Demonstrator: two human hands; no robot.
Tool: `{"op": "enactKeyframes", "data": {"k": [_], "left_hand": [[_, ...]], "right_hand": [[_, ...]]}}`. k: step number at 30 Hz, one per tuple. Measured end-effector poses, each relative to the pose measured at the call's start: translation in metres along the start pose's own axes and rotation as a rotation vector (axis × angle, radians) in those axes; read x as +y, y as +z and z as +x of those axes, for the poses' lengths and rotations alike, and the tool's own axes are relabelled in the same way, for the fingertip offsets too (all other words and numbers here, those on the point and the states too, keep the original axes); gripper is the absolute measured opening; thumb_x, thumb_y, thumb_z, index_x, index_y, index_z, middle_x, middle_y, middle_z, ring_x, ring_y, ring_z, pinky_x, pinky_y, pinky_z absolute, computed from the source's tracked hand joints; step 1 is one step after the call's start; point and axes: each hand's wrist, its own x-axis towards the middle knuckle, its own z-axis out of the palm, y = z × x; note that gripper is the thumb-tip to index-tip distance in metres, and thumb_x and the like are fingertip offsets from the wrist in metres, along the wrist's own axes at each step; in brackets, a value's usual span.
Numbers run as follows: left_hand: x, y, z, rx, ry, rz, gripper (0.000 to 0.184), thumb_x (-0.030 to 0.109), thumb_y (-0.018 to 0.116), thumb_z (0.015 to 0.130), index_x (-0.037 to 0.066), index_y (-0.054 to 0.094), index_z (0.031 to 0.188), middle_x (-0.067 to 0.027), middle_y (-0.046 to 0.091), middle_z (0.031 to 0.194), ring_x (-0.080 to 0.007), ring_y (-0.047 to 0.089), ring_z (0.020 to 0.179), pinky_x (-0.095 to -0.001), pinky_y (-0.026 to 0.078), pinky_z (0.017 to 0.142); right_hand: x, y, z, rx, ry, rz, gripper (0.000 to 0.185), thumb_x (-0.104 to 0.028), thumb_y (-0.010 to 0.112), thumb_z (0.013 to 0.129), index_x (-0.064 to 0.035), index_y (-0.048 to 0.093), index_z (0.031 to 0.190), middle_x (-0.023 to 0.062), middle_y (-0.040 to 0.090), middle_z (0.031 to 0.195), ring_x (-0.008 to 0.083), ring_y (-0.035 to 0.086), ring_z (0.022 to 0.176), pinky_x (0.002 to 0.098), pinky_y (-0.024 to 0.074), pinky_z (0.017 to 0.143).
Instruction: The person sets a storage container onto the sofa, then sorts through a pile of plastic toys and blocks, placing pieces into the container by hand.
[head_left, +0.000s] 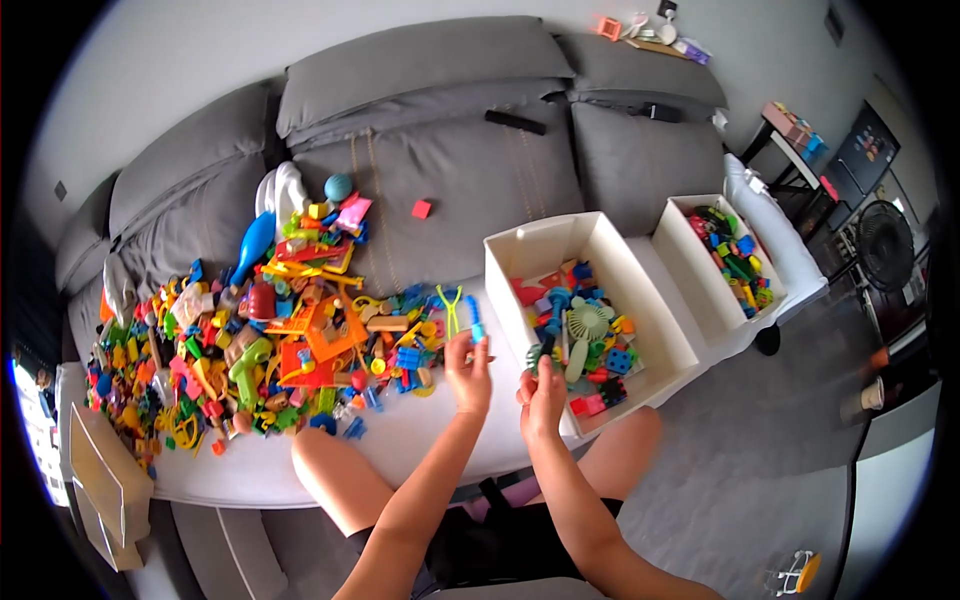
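My left hand (468,378) is closed with its fingertips up, near the right end of a large toy pile (290,350). Between its fingers is a slim blue toy (474,318). A yellow-green Y-shaped piece (450,308) rises beside it and seems to be in the same grip. My right hand (543,398) is closed at the near left edge of a white bin (648,300). A small dark green piece (534,356) shows at its fingertips; its kind is unclear. In the bin lie a round pale green fan-like toy (590,320) and mixed blocks.
A second white bin (672,235) with toys stands at the right. Behind are grey sofa cushions (430,80), a black remote (515,122) and a red block (421,209). At the left is an open cardboard-like box (105,480). A black fan (885,245) stands far right.
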Motion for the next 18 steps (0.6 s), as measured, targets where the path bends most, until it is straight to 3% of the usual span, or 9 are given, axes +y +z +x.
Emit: {"op": "enactKeyframes", "data": {"k": [2,4,6,7,11,14,15,16,18], "left_hand": [[0.023,0.034,0.001,-0.303,0.114,0.026,0.025,0.001,0.062,0.078,0.003,0.056,0.102,-0.0081,0.049,0.108,-0.0132,0.055,0.079,-0.0249,0.054,0.062],[0.065,0.057,-0.001,-0.583,0.100,0.069,0.049,0.002,0.065,0.075,0.008,0.049,0.121,-0.0110,0.039,0.126,-0.0205,0.048,0.109,-0.0301,0.051,0.078],[0.054,0.060,0.000,-0.623,0.225,0.127,0.051,0.004,0.065,0.075,0.008,0.047,0.123,-0.0130,0.033,0.133,-0.0231,0.044,0.115,-0.0326,0.050,0.082],[0.048,0.053,0.002,-0.619,0.253,0.179,0.047,0.006,0.064,0.077,0.007,0.048,0.122,-0.0138,0.032,0.134,-0.0241,0.045,0.115,-0.0329,0.049,0.082],[-0.006,-0.002,-0.007,-0.324,0.104,0.290,0.027,0.002,0.060,0.078,0.007,0.059,0.104,-0.0103,0.049,0.114,-0.0185,0.056,0.089,-0.0261,0.049,0.066],[-0.037,-0.067,-0.010,-0.198,0.006,0.516,0.021,-0.001,0.058,0.077,0.007,0.061,0.097,-0.0093,0.053,0.105,-0.0175,0.057,0.083,-0.0255,0.049,0.059],[-0.039,-0.085,-0.009,-0.162,-0.007,0.612,0.022,-0.002,0.057,0.075,0.007,0.062,0.094,-0.0102,0.054,0.102,-0.0202,0.056,0.083,-0.0277,0.049,0.064],[-0.042,-0.105,-0.005,-0.191,0.088,0.812,0.027,0.001,0.059,0.073,0.010,0.061,0.099,-0.0113,0.051,0.106,-0.0253,0.054,0.090,-0.0328,0.048,0.072],[-0.038,-0.127,0.000,-0.170,0.122,1.081,0.037,0.006,0.060,0.073,0.016,0.056,0.109,-0.0118,0.046,0.112,-0.0293,0.051,0.097,-0.0372,0.046,0.079]], "right_hand": [[-0.010,0.004,0.004,0.210,-0.234,0.055,0.027,-0.033,0.053,0.088,-0.0089,0.045,0.077,0.0035,0.055,0.066,0.0085,0.043,0.044,0.0215,0.0326,0.042],[-0.018,-0.001,0.007,0.120,-0.275,0.068,0.034,-0.032,0.049,0.090,-0.0022,0.049,0.106,0.0082,0.060,0.092,0.0060,0.045,0.048,0.0191,0.0353,0.044],[-0.014,-0.004,0.001,0.138,-0.305,-0.004,0.044,-0.031,0.046,0.091,-0.0003,0.041,0.121,0.0089,0.060,0.096,0.0051,0.045,0.049,0.0178,0.0353,0.045],[-0.013,0.000,-0.005,0.142,-0.318,-0.033,0.050,-0.031,0.046,0.091,0.0002,0.034,0.128,0.0084,0.060,0.097,0.0054,0.045,0.049,0.0172,0.0349,0.044],[0.022,-0.012,0.001,-0.042,-0.275,-0.257,0.025,-0.014,0.047,0.090,-0.0025,0.050,0.112,0.0064,0.058,0.089,0.0061,0.045,0.051,0.0181,0.0356,0.047],[0.061,-0.021,0.036,-0.161,-0.100,-0.623,0.027,-0.012,0.054,0.085,-0.0039,0.054,0.111,0.0052,0.059,0.091,0.0081,0.053,0.057,0.0197,0.0398,0.046],[0.085,-0.031,0.055,-0.196,-0.210,-0.778,0.033,-0.013,0.059,0.081,-0.0065,0.054,0.113,0.0079,0.057,0.099,0.0103,0.058,0.062,0.0220,0.0437,0.049],[0.103,-0.041,0.077,-0.288,-0.356,-1.081,0.046,-0.013,0.063,0.075,-0.0095,0.049,0.119,0.0143,0.050,0.117,0.0194,0.062,0.071,0.0268,0.0478,0.054],[0.137,-0.046,0.110,-0.283,-0.720,-1.471,0.059,-0.018,0.066,0.071,-0.0150,0.043,0.126,0.0185,0.036,0.131,0.0294,0.061,0.085,0.0328,0.0504,0.061]]}}
